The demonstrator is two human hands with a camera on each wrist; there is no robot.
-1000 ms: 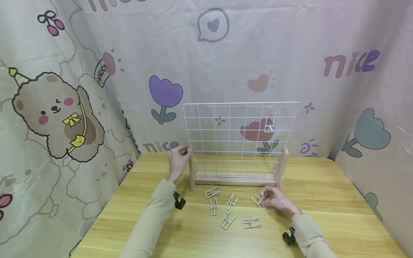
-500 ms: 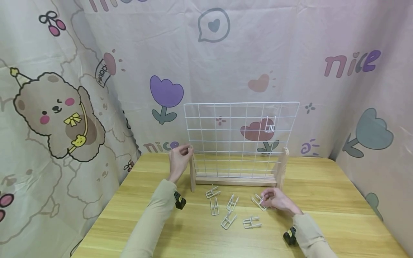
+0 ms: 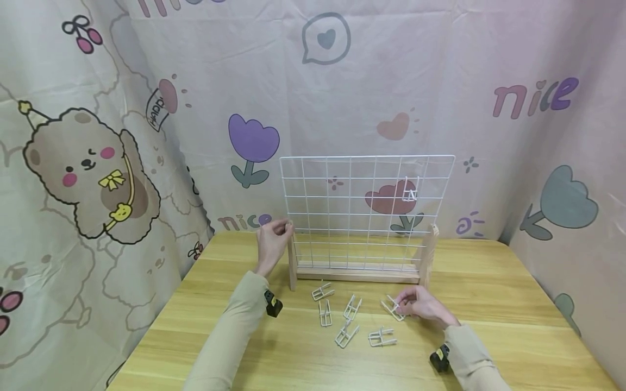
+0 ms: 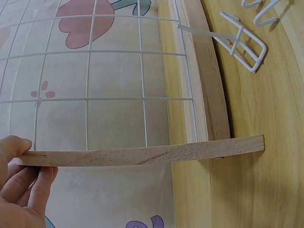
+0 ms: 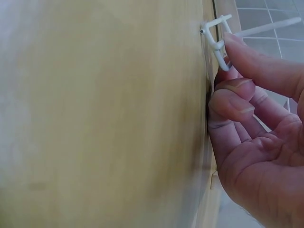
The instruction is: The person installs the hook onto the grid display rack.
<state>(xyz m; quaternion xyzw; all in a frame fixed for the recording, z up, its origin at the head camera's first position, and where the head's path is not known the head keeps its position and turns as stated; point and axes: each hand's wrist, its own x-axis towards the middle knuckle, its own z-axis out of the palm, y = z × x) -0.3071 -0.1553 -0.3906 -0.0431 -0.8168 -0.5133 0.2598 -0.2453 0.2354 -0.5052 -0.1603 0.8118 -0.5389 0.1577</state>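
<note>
Yellow wood-grain tabletop. Pale wooden stand holds white wire grid; on it, white wire hook. Left hand pinches left upright. Right hand pinches second white wire hook near stand's right end.

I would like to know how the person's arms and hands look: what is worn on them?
The left sleeve and right sleeve are long, plain and beige. By the cuffs sit a left black box and a right black box, both small with a yellowish patch. The left hand and right hand wear no gloves.
</note>
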